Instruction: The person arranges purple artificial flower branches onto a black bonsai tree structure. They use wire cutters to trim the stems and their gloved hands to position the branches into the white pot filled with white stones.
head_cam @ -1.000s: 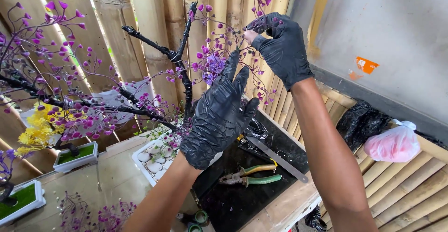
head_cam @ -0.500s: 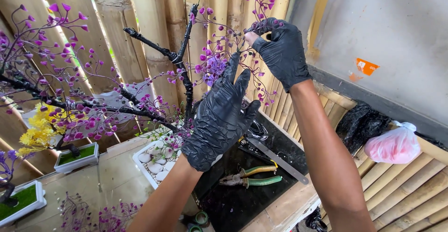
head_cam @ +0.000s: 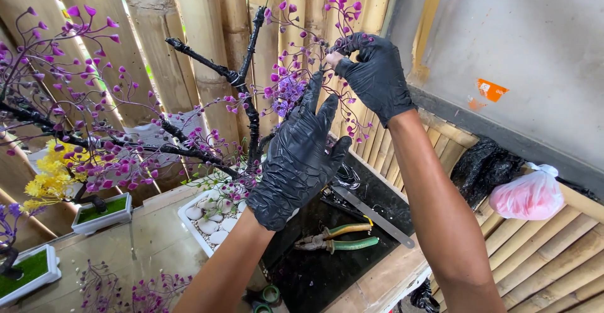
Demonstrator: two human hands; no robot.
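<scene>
Both my hands wear black gloves and work high on an artificial tree with dark branches (head_cam: 250, 93) and purple bead blossoms. My right hand (head_cam: 372, 75) pinches a thin beaded twig (head_cam: 313, 42) near the top of the tree. Just below it, my left hand (head_cam: 301, 152) is raised with its back toward me, fingers reaching up along the same cluster of purple sprigs (head_cam: 287, 91). What the left fingertips touch is hidden. The tree stands in a white rectangular pot (head_cam: 191, 207) filled with white pebbles.
Pliers with yellow-green handles (head_cam: 336, 238) and a metal ruler (head_cam: 371, 207) lie on a black sheet. Small potted trees, one yellow (head_cam: 51, 178), stand at left. Loose purple sprigs (head_cam: 135, 285) lie on the table. A pink bag (head_cam: 527, 195) sits on the bamboo bench; bamboo wall behind.
Almost nothing differs. My right hand has shifted very slightly on the twig, and my left hand stays raised beneath it.
</scene>
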